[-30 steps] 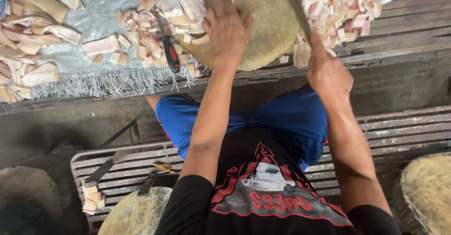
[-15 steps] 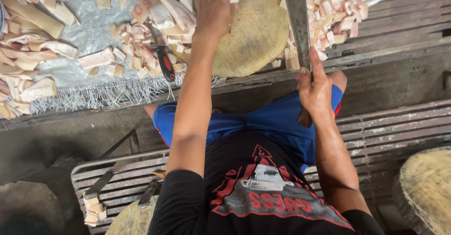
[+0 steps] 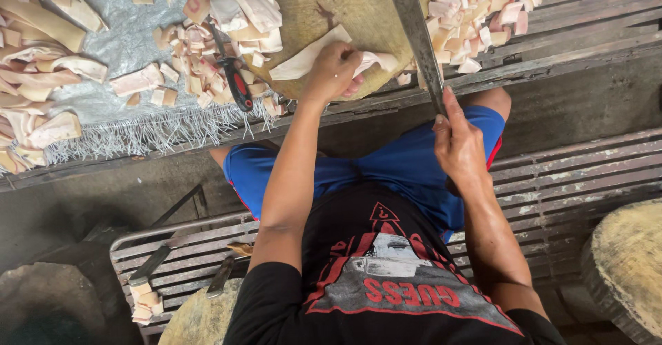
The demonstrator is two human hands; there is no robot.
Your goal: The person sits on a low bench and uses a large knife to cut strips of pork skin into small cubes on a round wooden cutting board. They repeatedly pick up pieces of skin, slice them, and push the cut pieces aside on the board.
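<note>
A pale, limp strip of fatty meat (image 3: 303, 59) was held closed in the left hand (image 3: 334, 69), pressed onto the round wooden chopping block (image 3: 331, 0). Just right of that grip, a long grey steel blade (image 3: 414, 28) was held by its handle in the closed right hand (image 3: 458, 145). The fingers could be cut, it was judged, should the greasy strip slip. No container was seen: diced pale pieces (image 3: 476, 7) were heaped beyond the blade, others on a grey woven sheet (image 3: 117, 35).
</note>
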